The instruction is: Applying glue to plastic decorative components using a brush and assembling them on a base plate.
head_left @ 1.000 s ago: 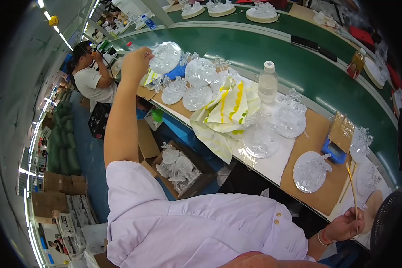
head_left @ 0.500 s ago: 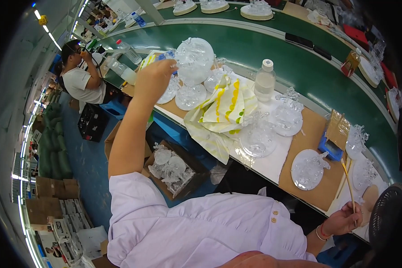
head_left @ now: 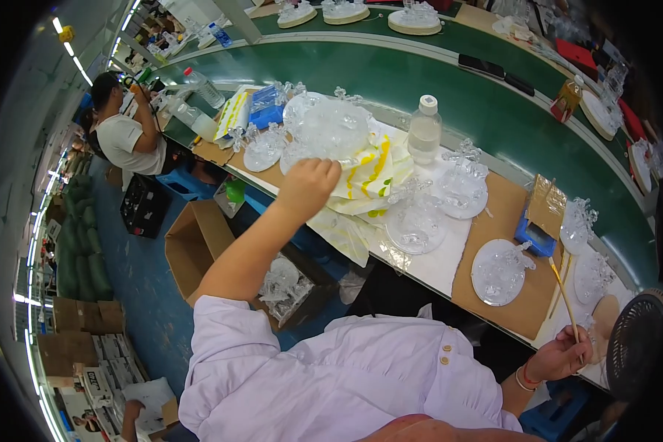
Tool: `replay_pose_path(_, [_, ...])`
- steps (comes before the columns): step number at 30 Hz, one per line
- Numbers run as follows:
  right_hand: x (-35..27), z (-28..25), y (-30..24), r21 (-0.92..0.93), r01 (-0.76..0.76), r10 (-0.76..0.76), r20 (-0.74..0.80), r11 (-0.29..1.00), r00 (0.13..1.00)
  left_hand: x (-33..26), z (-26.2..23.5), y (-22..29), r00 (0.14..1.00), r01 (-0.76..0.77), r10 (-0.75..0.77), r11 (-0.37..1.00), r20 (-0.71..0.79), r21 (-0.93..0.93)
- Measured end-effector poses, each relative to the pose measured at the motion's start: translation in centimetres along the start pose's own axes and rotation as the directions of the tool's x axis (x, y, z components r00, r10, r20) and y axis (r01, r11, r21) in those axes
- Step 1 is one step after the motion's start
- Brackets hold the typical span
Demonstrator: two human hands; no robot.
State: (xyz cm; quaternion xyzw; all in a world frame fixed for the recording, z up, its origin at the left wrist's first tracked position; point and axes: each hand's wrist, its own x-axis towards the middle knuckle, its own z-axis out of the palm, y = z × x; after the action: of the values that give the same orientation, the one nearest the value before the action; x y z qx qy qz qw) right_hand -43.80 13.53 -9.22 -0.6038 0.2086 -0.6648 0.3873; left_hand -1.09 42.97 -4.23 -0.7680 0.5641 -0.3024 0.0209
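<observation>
My left hand (head_left: 309, 190) reaches over the near edge of the table, its fingers closed at the lower rim of a clear round plastic ornament (head_left: 337, 127). That piece is blurred and overlaps other clear pieces behind it, so its outline is hard to separate. Just right of this hand lies a crumpled white cloth (head_left: 376, 173) with yellow and green markings. At the right, my right hand (head_left: 560, 357) grips a thin wooden-handled brush (head_left: 565, 298). The brush slants up toward a small blue box (head_left: 535, 239) partly covered with cardboard. A round clear ornament (head_left: 499, 272) lies on brown cardboard beside that box.
A clear bottle (head_left: 424, 131) with a white cap stands behind the cloth. Beyond runs a green conveyor belt (head_left: 361, 66). Open cartons (head_left: 199, 247) sit below the table at left. A black fan (head_left: 636, 339) is at far right, and another person (head_left: 129, 136) sits at left.
My left hand has moved right and toward me, with the clear round ornament shifting along. My right hand still holds the brush in nearly the same place. The view has shifted slightly.
</observation>
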Motion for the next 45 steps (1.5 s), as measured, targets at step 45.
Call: replay_pose_path(45, [1.8, -0.8, -2.6, 0.097, 0.034, -0.021, -0.132, 0.995, 0.991, 9.0, -0.7, 20.3, 0.986, -0.12, -0.072, 0.325, -0.152, -0.938])
